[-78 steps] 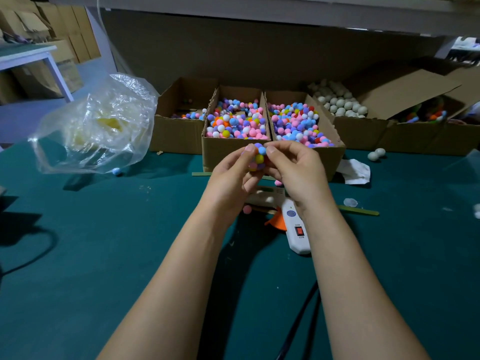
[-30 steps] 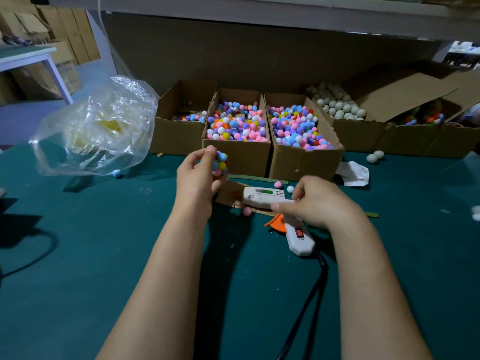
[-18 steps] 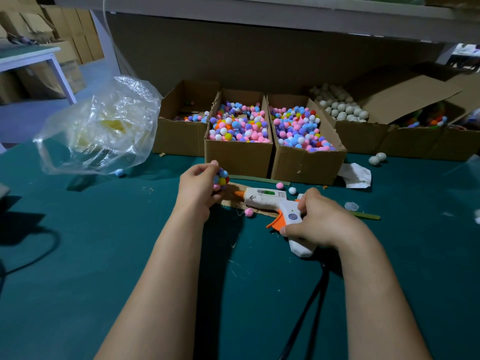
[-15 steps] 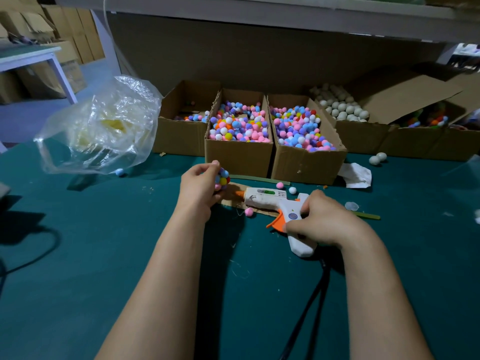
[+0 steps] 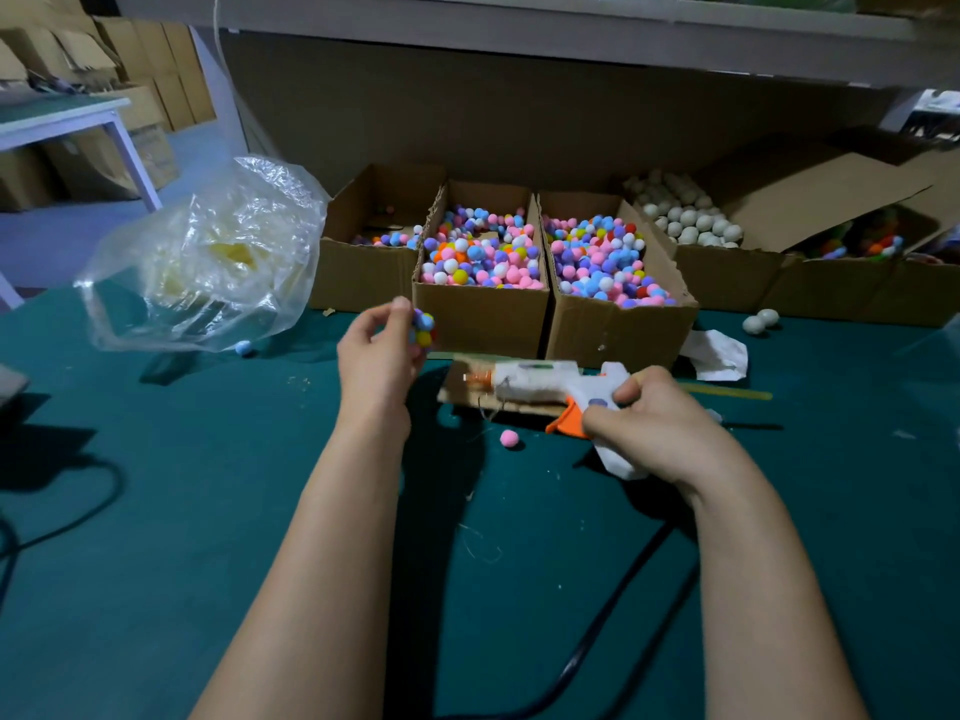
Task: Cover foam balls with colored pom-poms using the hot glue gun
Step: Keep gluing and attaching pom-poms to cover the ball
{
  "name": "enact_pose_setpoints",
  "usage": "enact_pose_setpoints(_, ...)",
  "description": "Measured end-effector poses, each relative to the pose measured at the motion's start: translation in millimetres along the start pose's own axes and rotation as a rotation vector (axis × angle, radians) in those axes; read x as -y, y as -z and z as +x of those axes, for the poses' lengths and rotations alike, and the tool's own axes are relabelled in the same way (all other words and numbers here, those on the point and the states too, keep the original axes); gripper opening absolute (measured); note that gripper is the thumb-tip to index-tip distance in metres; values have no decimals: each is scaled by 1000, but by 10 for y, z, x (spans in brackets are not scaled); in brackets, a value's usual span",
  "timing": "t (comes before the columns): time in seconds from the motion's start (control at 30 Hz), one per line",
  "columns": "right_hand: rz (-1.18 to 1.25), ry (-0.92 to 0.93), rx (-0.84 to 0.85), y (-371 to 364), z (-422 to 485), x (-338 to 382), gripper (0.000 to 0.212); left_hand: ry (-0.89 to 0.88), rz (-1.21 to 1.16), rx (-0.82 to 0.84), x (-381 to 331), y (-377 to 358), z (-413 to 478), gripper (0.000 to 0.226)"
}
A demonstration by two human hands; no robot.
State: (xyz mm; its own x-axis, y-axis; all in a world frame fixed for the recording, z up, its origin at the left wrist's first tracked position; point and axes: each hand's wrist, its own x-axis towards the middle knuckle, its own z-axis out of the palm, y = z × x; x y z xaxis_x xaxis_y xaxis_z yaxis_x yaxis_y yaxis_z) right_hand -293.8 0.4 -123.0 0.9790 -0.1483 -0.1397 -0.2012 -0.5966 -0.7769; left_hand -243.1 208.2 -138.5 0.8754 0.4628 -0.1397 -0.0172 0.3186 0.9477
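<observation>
My left hand [image 5: 379, 358] pinches a small ball covered with blue, yellow and pink pom-poms [image 5: 423, 330], held above the green table [image 5: 156, 511]. My right hand [image 5: 654, 426] grips the handle of a white hot glue gun [image 5: 545, 381] with an orange trigger. Its orange nozzle points left, toward the ball, a short gap apart, over a scrap of cardboard [image 5: 462, 394]. Two cardboard boxes of mixed coloured pom-poms [image 5: 480, 254] [image 5: 602, 262] stand just behind. A box of plain white foam balls [image 5: 685, 215] sits further right.
A crumpled clear plastic bag [image 5: 208, 257] lies at the left. A loose pink pom-pom [image 5: 509, 438] and a blue one [image 5: 242, 348] lie on the table. The gun's black cord [image 5: 597, 631] runs toward me. Two foam balls [image 5: 759, 321] and white paper [image 5: 719, 356] lie at the right.
My right hand let go of the pom-pom ball, reached down, took the glue gun and lifted it with its nozzle toward the ball. My left hand moved left with the ball.
</observation>
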Motion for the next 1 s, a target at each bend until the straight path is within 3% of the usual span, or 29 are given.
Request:
enact_pose_setpoints(0.13, -85, -19, 78, 13, -18, -16, 28, 16, -122, 12, -68, 3, -35, 15)
enact_pose_setpoints(0.33, -97, -10, 103, 5, -5, -12, 31, 205, 37, 189, -3, -34, -76, 15)
enact_pose_setpoints(0.8, 96, 57, 65, 91, -44, -10, 32, 320, -36, 146, 80, -10, 53, 18)
enact_pose_setpoints(1.0, 493, 187, -134, 156, -55, 4, 34, 367, -68, 175, 78, -3, 67, 20)
